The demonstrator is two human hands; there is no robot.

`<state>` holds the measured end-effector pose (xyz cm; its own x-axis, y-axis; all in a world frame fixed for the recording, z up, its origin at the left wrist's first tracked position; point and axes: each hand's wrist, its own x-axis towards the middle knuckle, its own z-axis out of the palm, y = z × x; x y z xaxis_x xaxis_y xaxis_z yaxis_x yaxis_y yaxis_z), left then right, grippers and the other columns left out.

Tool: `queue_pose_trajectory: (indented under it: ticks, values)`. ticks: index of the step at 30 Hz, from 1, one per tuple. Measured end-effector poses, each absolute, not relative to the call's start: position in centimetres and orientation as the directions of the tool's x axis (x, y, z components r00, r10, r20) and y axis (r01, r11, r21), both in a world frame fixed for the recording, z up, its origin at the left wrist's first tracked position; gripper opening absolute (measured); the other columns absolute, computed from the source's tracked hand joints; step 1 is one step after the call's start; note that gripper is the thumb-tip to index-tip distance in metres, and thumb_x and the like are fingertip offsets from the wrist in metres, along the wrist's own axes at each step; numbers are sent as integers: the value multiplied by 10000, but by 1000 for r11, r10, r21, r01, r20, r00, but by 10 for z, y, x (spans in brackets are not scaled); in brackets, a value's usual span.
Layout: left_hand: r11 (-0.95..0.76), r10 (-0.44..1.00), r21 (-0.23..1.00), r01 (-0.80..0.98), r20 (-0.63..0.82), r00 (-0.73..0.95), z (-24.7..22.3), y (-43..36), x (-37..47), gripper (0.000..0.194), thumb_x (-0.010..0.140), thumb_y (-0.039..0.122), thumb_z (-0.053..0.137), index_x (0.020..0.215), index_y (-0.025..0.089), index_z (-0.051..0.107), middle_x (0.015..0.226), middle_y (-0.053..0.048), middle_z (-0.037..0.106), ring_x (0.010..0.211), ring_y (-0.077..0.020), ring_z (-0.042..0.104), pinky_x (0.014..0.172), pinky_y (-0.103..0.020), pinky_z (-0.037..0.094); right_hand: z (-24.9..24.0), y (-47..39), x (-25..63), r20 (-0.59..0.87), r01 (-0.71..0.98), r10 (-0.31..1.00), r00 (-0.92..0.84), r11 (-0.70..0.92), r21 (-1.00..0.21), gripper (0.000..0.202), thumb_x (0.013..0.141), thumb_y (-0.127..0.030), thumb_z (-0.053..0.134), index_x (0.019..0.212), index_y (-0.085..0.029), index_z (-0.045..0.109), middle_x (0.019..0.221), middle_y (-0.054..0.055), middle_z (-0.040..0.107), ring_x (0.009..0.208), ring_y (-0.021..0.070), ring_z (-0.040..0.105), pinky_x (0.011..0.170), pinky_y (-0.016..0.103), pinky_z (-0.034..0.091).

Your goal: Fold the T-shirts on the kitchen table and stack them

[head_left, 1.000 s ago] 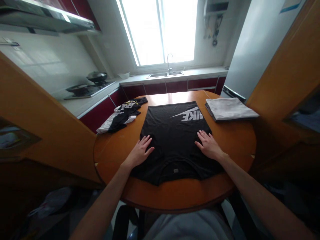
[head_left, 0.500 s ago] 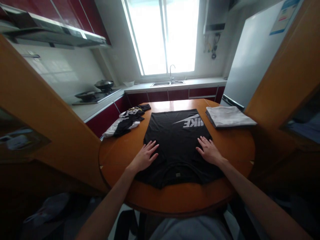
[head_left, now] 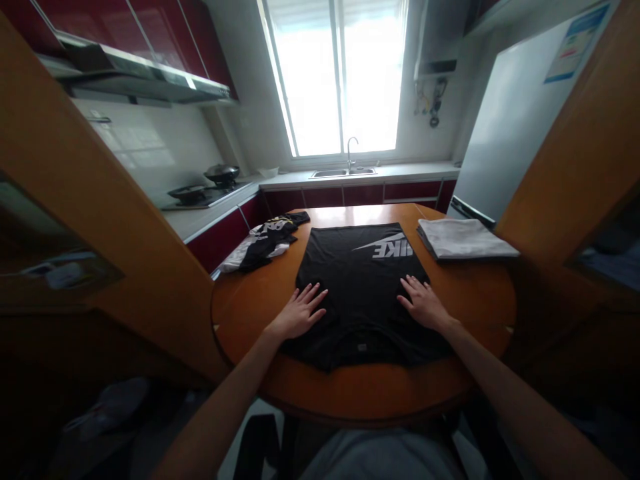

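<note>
A black T-shirt with a white logo lies spread flat on the round wooden table, its collar towards me and its hem towards the window. My left hand rests on the shirt's left side, fingers spread and palm down. On the right side of the same shirt lies my right hand, flat with its fingers apart. Neither hand grips the cloth. The shirt's sleeves are partly under my hands and forearms.
A crumpled black-and-white garment lies at the table's left edge. Folded light grey cloth is stacked at the right. Behind the table are a counter with a sink, a stove and a fridge.
The whole view has shifted slightly, so the table and shirt appear a little further right. Both hands stay flat at about the same places on the shirt.
</note>
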<state>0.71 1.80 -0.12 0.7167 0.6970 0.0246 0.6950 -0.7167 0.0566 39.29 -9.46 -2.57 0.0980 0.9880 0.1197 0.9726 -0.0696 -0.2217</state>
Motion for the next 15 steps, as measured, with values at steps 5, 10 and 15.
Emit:
queue_pose_trajectory:
  ticks: [5,10,15]
  values:
    - [-707,706,42,706,-8,708,3,16,8,629,1042,593,299,1605,318,247,1690,-39,141,1563,-292,124,1240,-541,135,-27,-94,393,121,970,988,100,-70,-231,648,1011,-479,367,1559,-132,385,1646,146,295,1536,272,236,1240,493,188]
    - [-705,707,36,708,-36,706,5,16,10,632,1045,586,291,1609,305,241,1692,-48,130,1564,-295,108,1241,-546,124,-24,-96,392,109,969,989,100,-72,-235,644,1013,-473,370,1557,-129,387,1649,150,284,1537,275,230,1241,495,184]
    - [-711,699,104,696,-2,715,5,16,9,627,1037,595,324,1597,317,281,1686,-58,174,1559,-313,136,1229,-594,136,-22,-98,391,137,959,986,98,-57,-278,643,1010,-466,391,1557,-127,383,1648,172,276,1536,289,233,1234,527,195]
